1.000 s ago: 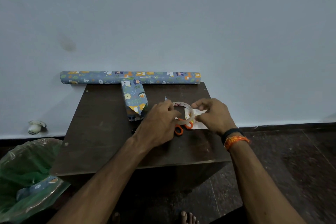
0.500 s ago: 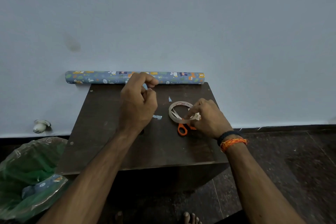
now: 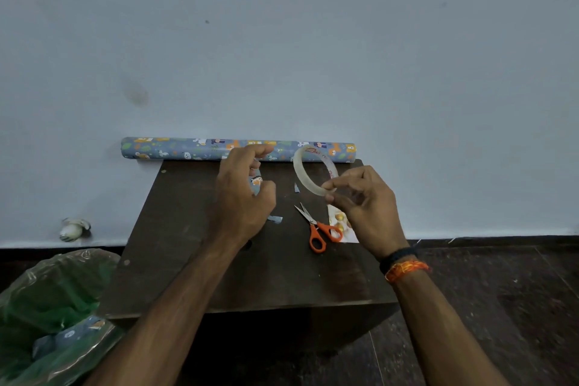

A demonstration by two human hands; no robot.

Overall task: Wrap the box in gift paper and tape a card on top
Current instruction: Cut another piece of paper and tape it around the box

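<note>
clear sticky tape, wound as a thin wide ring [image 3: 315,171], hangs above the dark brown wooden worktop [image 3: 194,260], pinched at its lower edge between thumb and fingers of the right hand [image 3: 365,208]. the risk, as i judge it, lies in that light pinch: a hunt for the tape's free end could twist the ring loose, or a pulled strip could fold back and stick to itself. the left hand [image 3: 242,197] curls round the small box wrapped in blue cartoon-print gift paper [image 3: 256,183], held up over the middle of the worktop; a loose grip there could let a folded flap spring open before any tape reaches it. only a sliver of the box shows between the fingers, blue with an orange and white figure, so its seams cannot be judged. the white card with golden ornaments [image 3: 341,224] lies on the worktop under the right hand, partly beneath the orange-handled scissors [image 3: 318,230]; it is not yet on the box.
</note>
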